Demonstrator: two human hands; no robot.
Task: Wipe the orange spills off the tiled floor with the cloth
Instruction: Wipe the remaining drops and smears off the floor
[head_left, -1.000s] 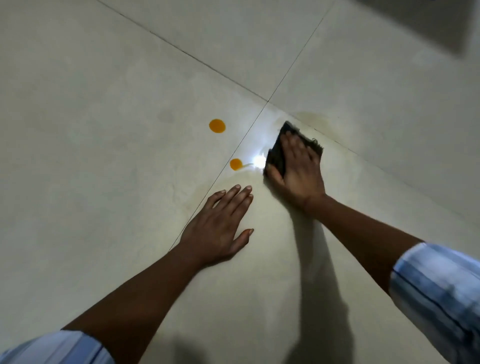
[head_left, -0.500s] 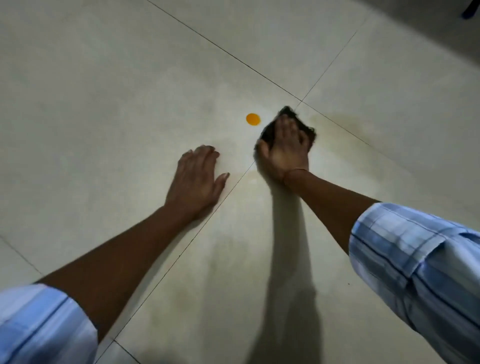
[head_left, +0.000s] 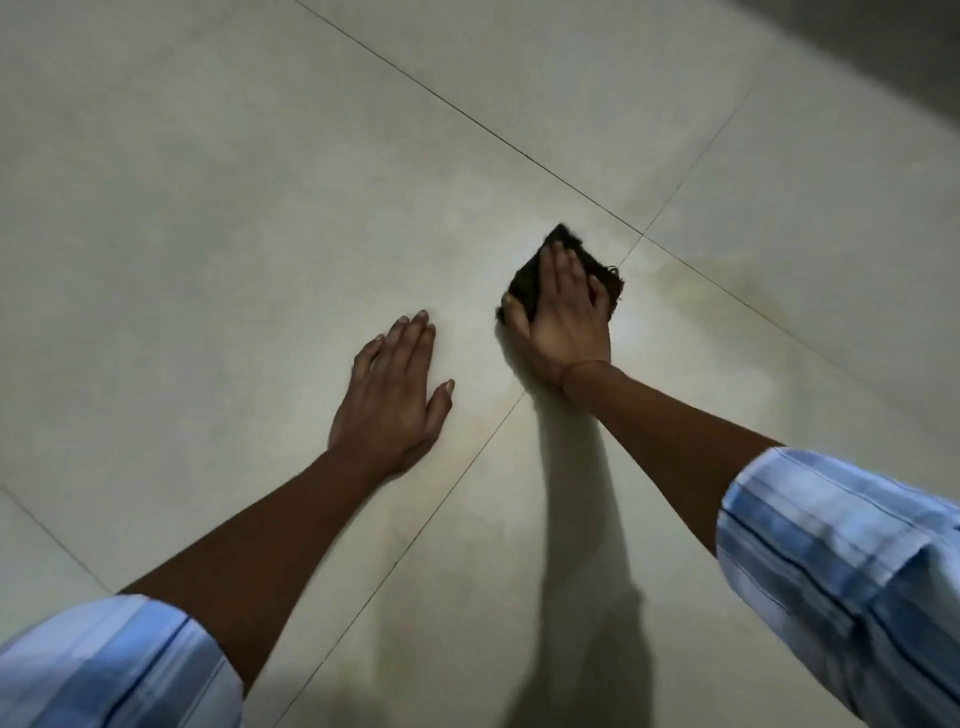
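My right hand (head_left: 563, 317) presses flat on a dark folded cloth (head_left: 530, 273) lying on the pale tiled floor (head_left: 234, 218), just left of where the grout lines cross. Only the cloth's far corner and edges show around my fingers. My left hand (head_left: 395, 395) rests palm down on the tile to the left of it, fingers together, holding nothing. No orange spot shows anywhere on the floor; whatever lies under the cloth is hidden. A faint yellowish smear (head_left: 727, 286) marks the tile to the right of the cloth.
Thin grout lines (head_left: 467, 117) cross the floor diagonally and meet beside the cloth. My arms' shadow (head_left: 576, 519) falls on the tile toward me. A dark shaded band (head_left: 883, 47) runs along the top right corner.
My right hand slid the cloth leftward over both orange spots, first the nearer one, then the farther one; neither shows now. My left hand shifted left and stayed flat on the floor.
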